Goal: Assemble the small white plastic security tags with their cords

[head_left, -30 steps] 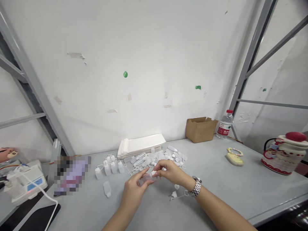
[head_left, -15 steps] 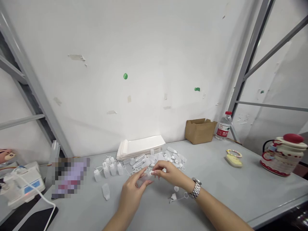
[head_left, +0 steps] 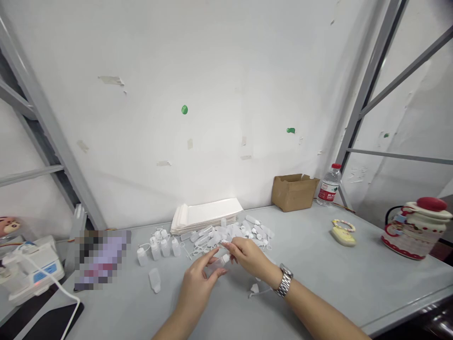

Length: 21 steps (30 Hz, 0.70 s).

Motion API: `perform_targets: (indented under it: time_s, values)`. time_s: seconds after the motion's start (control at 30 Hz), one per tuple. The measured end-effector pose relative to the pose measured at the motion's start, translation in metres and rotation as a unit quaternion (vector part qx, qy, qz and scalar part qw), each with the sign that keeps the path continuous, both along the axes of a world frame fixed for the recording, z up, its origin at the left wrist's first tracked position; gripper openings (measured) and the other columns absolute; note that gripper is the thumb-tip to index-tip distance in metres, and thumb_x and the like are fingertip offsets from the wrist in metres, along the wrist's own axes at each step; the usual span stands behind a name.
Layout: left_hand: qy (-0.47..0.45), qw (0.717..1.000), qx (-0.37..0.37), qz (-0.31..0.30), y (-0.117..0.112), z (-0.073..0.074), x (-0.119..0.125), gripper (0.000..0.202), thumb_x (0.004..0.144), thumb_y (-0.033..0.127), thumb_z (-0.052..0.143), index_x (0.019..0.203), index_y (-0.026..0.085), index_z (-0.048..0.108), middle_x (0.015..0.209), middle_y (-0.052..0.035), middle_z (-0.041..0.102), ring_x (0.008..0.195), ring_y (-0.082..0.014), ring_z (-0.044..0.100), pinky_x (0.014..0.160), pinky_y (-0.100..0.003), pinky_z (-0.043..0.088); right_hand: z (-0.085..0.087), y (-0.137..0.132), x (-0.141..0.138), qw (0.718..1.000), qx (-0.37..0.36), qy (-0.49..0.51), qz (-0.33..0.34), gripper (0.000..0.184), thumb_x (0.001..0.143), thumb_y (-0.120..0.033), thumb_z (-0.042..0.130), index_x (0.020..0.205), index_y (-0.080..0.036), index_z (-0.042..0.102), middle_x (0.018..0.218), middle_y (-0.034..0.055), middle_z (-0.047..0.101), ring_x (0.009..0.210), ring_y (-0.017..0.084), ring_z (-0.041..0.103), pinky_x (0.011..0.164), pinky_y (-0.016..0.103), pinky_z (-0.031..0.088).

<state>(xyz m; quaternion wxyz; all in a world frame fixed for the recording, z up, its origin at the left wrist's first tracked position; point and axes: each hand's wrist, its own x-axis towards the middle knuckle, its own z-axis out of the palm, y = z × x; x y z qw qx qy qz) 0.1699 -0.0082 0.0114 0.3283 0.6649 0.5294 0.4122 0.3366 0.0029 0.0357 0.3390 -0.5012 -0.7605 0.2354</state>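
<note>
My left hand holds a small translucent plastic dropper bottle by its body, tilted on its side. My right hand pinches a white cap at the bottle's tip. Behind both hands lies a heap of loose bottles and caps. Several upright bottles stand in a row to the left. One bottle lies alone near my left hand. A white cap with a thin strap rests below my right wrist.
A stack of white paper sleeves sits behind the heap on the grey table. Farther right are a cardboard box, a water bottle, a yellow trinket and a red-lidded jar. A pixelated patch and a white device lie left.
My right hand has shifted left and down, closer to the bottle tip. The bottle now shows more clearly between my hands. The small cap near my right wrist is now hidden.
</note>
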Motion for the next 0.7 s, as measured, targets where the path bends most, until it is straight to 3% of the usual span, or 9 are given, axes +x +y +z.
perform_targets:
  time_s: [0.1, 0.17, 0.37, 0.57, 0.7]
  values:
    - [-0.042, 0.998, -0.045, -0.007, 0.0008, 0.0017, 0.0013, 0.045, 0.063, 0.033, 0.063, 0.107, 0.023, 0.06, 0.08, 0.0005, 0.065, 0.042, -0.008, 0.038, 0.05, -0.025, 0.041, 0.0058, -0.0005, 0.0038, 0.998, 0.004, 0.064, 0.022, 0.031, 0.085, -0.043, 0.044, 0.077, -0.018, 0.061, 0.071, 0.0018, 0.06, 0.065, 0.014, 0.055, 0.063, 0.025, 0.042]
    - [-0.081, 0.994, -0.065, -0.022, 0.0021, 0.001, 0.0019, 0.047, 0.064, 0.034, 0.062, 0.11, 0.022, 0.058, 0.077, 0.0009, 0.064, 0.043, -0.0078, 0.04, 0.047, -0.024, 0.039, 0.0085, -0.0008, 0.0057, 0.995, -0.001, 0.083, 0.052, 0.022, 0.08, -0.039, 0.054, 0.088, -0.021, 0.063, 0.079, 0.002, 0.062, 0.072, 0.015, 0.056, 0.067, 0.026, 0.044]
    - [-0.184, 0.976, -0.103, -0.058, 0.0056, -0.0042, 0.004, 0.055, 0.063, 0.036, 0.063, 0.113, 0.014, 0.053, 0.073, -0.0015, 0.062, 0.061, -0.0144, 0.056, 0.055, -0.027, 0.048, 0.0044, -0.0001, 0.0034, 0.997, -0.002, 0.064, 0.053, 0.011, 0.078, -0.029, 0.057, 0.077, -0.02, 0.063, 0.074, 0.0009, 0.059, 0.07, 0.014, 0.054, 0.065, 0.025, 0.043]
    - [-0.139, 0.987, -0.076, -0.016, 0.0073, -0.0065, -0.0005, 0.045, 0.063, 0.034, 0.064, 0.105, 0.019, 0.06, 0.084, -0.0021, 0.062, 0.055, -0.012, 0.058, 0.064, -0.032, 0.051, -0.001, -0.0012, -0.0013, 1.0, -0.003, 0.003, 0.015, 0.024, 0.082, -0.035, 0.051, 0.065, -0.018, 0.053, 0.061, -0.0022, 0.049, 0.057, 0.011, 0.043, 0.052, 0.023, 0.035]
    - [-0.162, 0.983, -0.084, -0.028, 0.0062, -0.0032, 0.0001, 0.049, 0.063, 0.036, 0.063, 0.109, 0.019, 0.058, 0.083, -0.0018, 0.062, 0.059, -0.014, 0.061, 0.062, -0.031, 0.052, 0.001, -0.0028, -0.0007, 0.997, -0.023, 0.059, 0.037, 0.016, 0.082, -0.035, 0.051, 0.084, -0.019, 0.056, 0.064, -0.0022, 0.052, 0.059, 0.012, 0.048, 0.056, 0.024, 0.04]
